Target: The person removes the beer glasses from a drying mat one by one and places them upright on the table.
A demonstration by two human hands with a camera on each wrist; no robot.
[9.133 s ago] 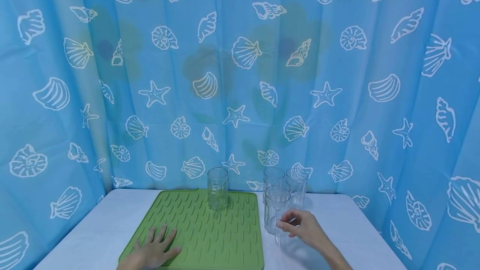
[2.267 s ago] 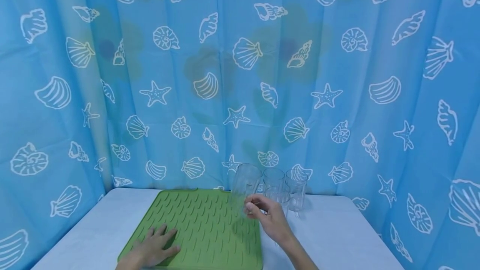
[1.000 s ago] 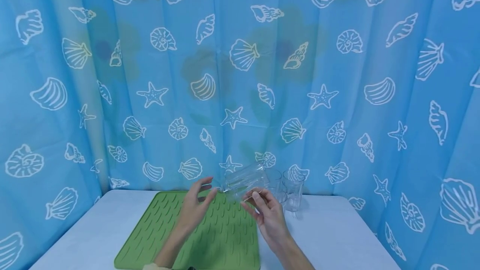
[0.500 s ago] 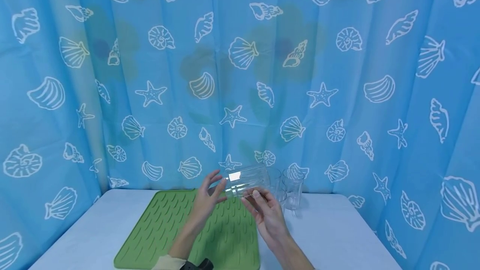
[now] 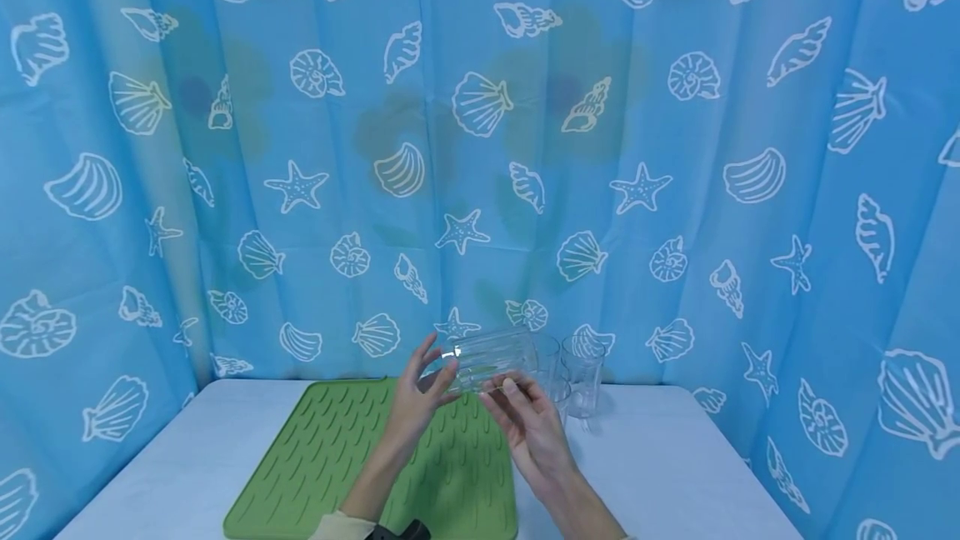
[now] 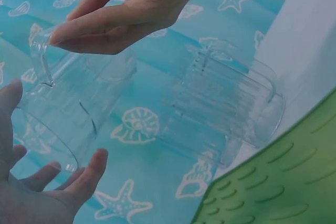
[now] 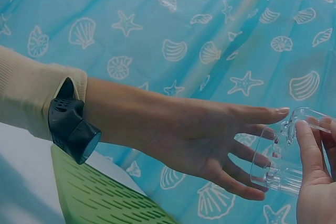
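Note:
A clear glass mug (image 5: 491,352) is held in the air on its side, over the far right of the green ridged mat (image 5: 315,465). Its handle (image 6: 42,64) is pinched by the fingers and thumb of my right hand (image 5: 536,427). My left hand (image 5: 408,407) is around the mug's left end, its fingers fairly straight and spread, thumb on the near side. In the right wrist view, some of the left hand's (image 7: 210,135) fingers show through the glass. Whether those fingertips press on it, I cannot tell.
Several more clear glass mugs (image 5: 583,382) stand upright on the white table (image 5: 645,457) just right of the mat, partly behind the held mug. A blue curtain (image 5: 337,215) with white shells hangs behind and on both sides. My left wrist carries a black device (image 7: 76,127).
The mug formerly standing on the mat is gone from there; my right hand has raised one and tipped it sideways. My left hand has left the mat and come up to the mug's end.

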